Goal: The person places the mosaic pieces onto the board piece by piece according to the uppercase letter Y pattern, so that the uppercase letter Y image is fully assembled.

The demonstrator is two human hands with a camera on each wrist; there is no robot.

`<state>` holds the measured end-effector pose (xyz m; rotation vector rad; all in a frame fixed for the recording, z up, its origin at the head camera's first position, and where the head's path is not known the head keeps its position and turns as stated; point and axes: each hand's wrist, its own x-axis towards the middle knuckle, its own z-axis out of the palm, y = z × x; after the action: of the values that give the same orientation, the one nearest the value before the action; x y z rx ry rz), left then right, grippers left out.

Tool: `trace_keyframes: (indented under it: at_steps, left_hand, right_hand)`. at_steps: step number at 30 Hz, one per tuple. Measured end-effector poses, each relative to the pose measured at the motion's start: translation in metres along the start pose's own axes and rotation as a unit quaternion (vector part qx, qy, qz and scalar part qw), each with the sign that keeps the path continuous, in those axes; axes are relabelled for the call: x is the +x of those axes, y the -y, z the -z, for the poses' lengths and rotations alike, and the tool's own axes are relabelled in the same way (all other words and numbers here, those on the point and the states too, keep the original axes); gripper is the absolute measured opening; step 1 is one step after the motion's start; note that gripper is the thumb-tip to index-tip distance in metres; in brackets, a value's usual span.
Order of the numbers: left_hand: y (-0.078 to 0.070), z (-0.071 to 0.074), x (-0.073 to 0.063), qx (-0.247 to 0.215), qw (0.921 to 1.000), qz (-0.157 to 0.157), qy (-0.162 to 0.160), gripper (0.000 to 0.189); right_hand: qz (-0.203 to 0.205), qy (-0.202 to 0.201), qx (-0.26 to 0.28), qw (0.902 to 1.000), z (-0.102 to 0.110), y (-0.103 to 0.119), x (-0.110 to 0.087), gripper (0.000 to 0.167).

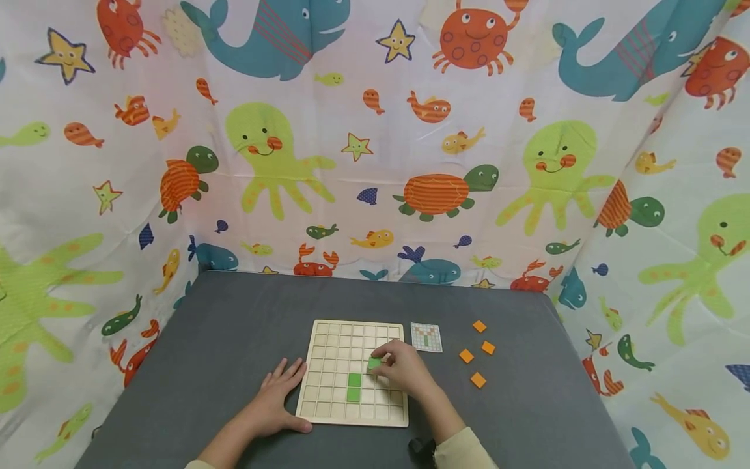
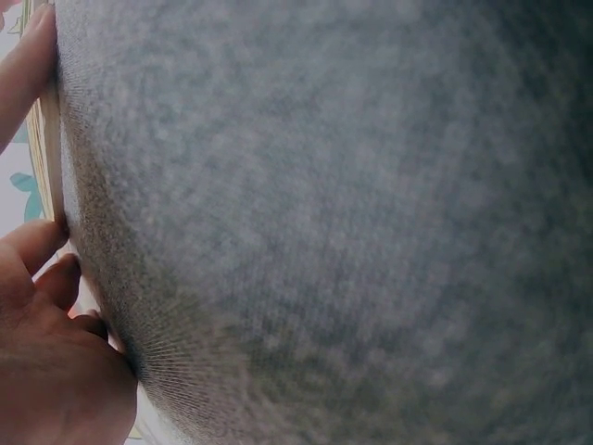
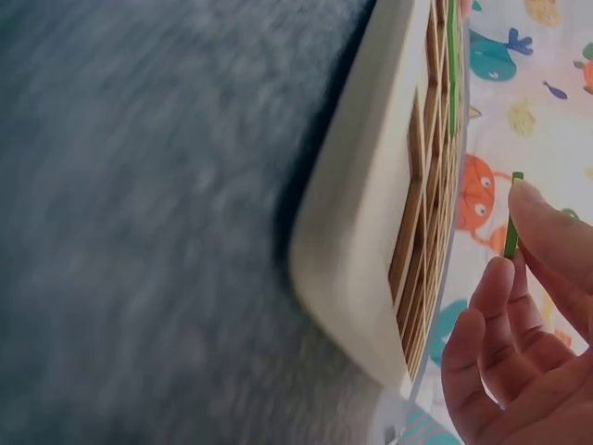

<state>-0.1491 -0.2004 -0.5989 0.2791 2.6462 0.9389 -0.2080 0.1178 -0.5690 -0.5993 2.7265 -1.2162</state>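
Observation:
A wooden grid board (image 1: 328, 372) lies on the grey table. Two green square tiles (image 1: 354, 380) sit in adjoining cells, one above the other, in its lower middle. My right hand (image 1: 407, 372) pinches another green tile (image 1: 373, 364) between thumb and fingers over the right half of the grid. Seen edge-on in the right wrist view, that thin tile (image 3: 512, 218) is held above the board surface. Along the board's left side rests my left hand (image 1: 272, 405), fingers spread and thumb near the lower left corner. The left wrist view shows its fingertips against the board's edge.
Several orange square tiles (image 1: 478, 380) lie loose on the table right of the board. A small printed pattern card (image 1: 426, 337) is beside the board's upper right corner. A dark object (image 1: 420, 449) shows near the right sleeve. Sea-animal curtains (image 1: 363, 189) enclose the table's back and sides.

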Motion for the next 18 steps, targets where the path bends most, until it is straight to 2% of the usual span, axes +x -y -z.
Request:
trace_keyframes:
  at_steps: [4,9,11,18]
  left_hand:
    - [0.001,0.0,0.0,0.0,1.0,-0.005,-0.003,0.129]
    - [0.001,0.002,0.001,-0.002,0.9999,-0.012,-0.006,0.129]
    - [0.001,0.002,0.001,0.002,0.9999,-0.01,-0.004,0.129]
    - [0.001,0.0,0.0,0.002,1.0,-0.002,0.001,0.129]
  right_hand:
    - [0.0,0.003,0.003,1.0,-0.007,0.003,0.008,0.025]
    - [-0.023,0.016,0.005,0.9996,-0.016,0.007,0.017,0.025]
    - [-0.038,0.021,0.006,0.999,-0.02,0.009,0.019,0.025]
    - [-0.056,0.019,0.009,0.9982,-0.03,0.013,0.023,0.023]
